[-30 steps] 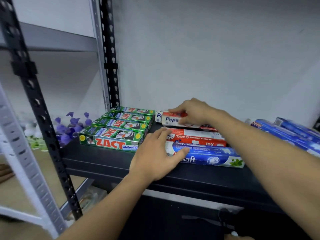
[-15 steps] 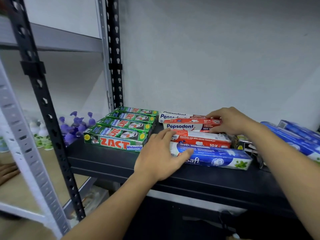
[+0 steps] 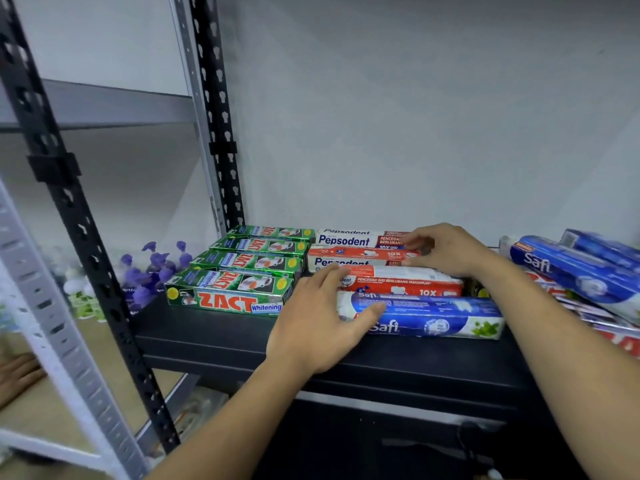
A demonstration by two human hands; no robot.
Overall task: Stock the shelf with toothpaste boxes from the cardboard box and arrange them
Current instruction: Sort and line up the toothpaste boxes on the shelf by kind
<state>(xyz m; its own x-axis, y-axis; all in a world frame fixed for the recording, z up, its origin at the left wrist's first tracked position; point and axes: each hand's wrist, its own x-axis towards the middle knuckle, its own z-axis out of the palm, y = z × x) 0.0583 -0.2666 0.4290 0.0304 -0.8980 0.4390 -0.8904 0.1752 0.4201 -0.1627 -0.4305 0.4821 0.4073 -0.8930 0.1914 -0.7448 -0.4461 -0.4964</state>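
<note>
On the black shelf [image 3: 221, 344], several green Zact boxes [image 3: 228, 292] lie in a row at the left. Beside them are white-and-red Pepsodent boxes [image 3: 346, 241], a red Pepsodent box [image 3: 398, 284] and a blue Safi box [image 3: 433, 313] at the front. My left hand [image 3: 322, 320] rests with straight fingers against the left ends of the Safi box and the red box. My right hand [image 3: 446, 252] pinches the right end of a rear Pepsodent box between thumb and fingers. The cardboard box is out of view.
A loose pile of blue Safi boxes [image 3: 571, 271] and other cartons lies on the shelf at the right. A black perforated upright [image 3: 69, 209] stands at the left. Purple-capped bottles [image 3: 152, 271] sit on the neighbouring grey rack, with another person's hand [image 3: 17, 375] low left.
My right hand has slid from the left end of the Pepsodent boxes to their right end and now pinches it. My left hand has stayed against the front boxes.
</note>
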